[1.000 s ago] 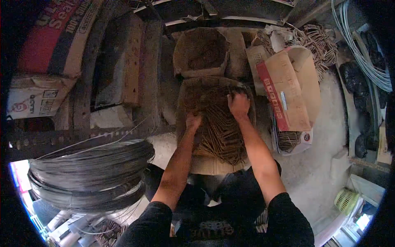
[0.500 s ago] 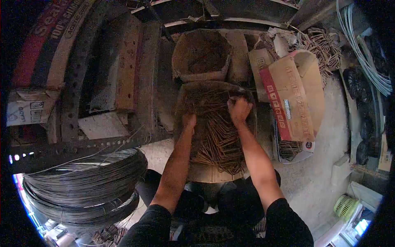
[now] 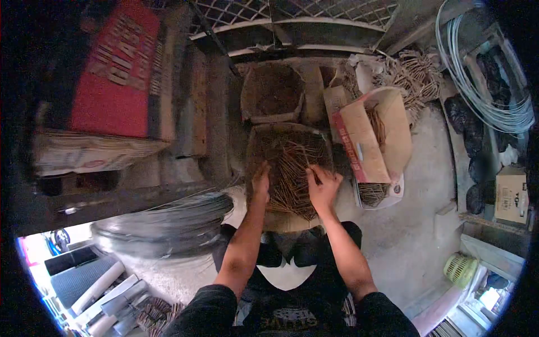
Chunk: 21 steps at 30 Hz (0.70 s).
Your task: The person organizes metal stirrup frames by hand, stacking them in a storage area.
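A cardboard box [image 3: 259, 135] stands between my knees, filled with rusty bent steel rods [image 3: 292, 185] that look like rebar stirrups. Along the box's left side is my left hand [image 3: 261, 181], fingers stretched out and nothing visible held in them. My right hand [image 3: 324, 188] is over the right part of the pile, thumb and forefinger pinched at the end of a bent steel rod. Whether that rod is lifted off the others is hard to see.
Behind stands another open cardboard box [image 3: 272, 117]. To the right are a red-and-brown carton [image 3: 359, 149] and a heap of bent rods [image 3: 418, 76]. A coil of dark wire [image 3: 163, 227] lies left, below a shelf edge [image 3: 123, 210]. Pale wire coils [image 3: 514, 115] hang far right.
My right hand has moved from the box's far right corner back toward me, over the pile. My left hand has opened slightly at the left side. The view has shifted.
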{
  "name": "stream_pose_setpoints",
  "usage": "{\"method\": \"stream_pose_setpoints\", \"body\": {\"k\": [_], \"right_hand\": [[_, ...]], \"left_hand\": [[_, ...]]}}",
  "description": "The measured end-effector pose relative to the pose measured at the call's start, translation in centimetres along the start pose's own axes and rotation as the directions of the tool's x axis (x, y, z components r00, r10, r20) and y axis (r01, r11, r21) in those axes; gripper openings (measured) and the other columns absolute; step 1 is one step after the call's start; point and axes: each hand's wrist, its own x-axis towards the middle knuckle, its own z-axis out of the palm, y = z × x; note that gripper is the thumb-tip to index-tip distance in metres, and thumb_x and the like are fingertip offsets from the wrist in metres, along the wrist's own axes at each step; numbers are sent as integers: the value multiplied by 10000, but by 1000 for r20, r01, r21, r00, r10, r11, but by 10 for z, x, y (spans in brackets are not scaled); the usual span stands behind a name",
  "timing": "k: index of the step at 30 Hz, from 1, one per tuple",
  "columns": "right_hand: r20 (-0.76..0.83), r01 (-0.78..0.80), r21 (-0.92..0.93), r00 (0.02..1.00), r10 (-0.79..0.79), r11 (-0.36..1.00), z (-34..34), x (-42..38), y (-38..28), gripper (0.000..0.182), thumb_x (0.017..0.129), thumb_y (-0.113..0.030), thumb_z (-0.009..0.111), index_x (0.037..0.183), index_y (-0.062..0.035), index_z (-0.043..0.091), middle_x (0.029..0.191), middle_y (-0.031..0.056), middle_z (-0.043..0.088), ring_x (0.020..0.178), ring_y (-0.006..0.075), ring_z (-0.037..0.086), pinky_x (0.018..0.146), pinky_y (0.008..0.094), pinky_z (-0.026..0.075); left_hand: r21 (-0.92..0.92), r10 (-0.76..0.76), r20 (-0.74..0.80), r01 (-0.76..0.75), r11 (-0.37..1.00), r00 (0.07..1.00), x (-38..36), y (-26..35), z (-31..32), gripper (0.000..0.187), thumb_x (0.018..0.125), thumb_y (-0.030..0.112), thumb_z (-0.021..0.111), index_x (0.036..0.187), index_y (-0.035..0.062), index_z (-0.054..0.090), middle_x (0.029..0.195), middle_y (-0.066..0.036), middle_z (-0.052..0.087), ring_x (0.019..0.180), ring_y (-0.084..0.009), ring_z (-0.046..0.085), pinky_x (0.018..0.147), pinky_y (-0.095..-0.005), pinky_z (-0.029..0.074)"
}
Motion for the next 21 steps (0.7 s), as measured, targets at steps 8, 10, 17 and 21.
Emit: {"method": "stream_pose_setpoints", "body": {"k": [8, 10, 17, 21], "right_hand": [[57, -433, 446, 887, 458, 783, -225, -11, -136, 280, 922, -163, 808, 1112, 41, 781, 900, 124, 780, 777, 125, 657, 740, 301, 513], [98, -465, 464, 873, 478, 754, -281, -3, -169, 293, 921, -175, 817, 1100, 53, 779, 874, 78, 765, 791, 97, 619, 749, 296, 508], [209, -479, 480, 876, 434, 735, -384, 22, -209, 252, 899, -144, 824, 1051, 49, 769, 913, 30, 728, 840, 108, 611, 784, 275, 498], [190, -405, 518, 914, 360, 754, -393, 44, -236, 234, 909, -146, 806, 1045, 38, 759, 951, 38, 718, 848, 115, 617, 789, 284, 502]], "left_hand": [[-127, -87, 56, 93, 988, 995, -223, 177, 40, 508, 1037, 287, 693, 1469, 37, 598, 1419, -123, 648, 1292, -209, 605, 1067, -346, 468], [-118, -84, -62, 76, 990, 995, -264, 206, 43, 471, 1040, 256, 691, 1433, 7, 624, 1277, -108, 717, 1127, -166, 662, 970, -307, 505], [-147, 46, -67, -55, 988, 997, -410, 369, 49, 368, 1012, 199, 730, 1342, 38, 712, 1014, 25, 697, 823, -55, 580, 699, -239, 459], [-79, 162, -77, -168, 983, 984, -452, 430, 38, 357, 1012, 207, 730, 1322, 30, 724, 936, 47, 691, 796, -35, 549, 682, -224, 438]]}}
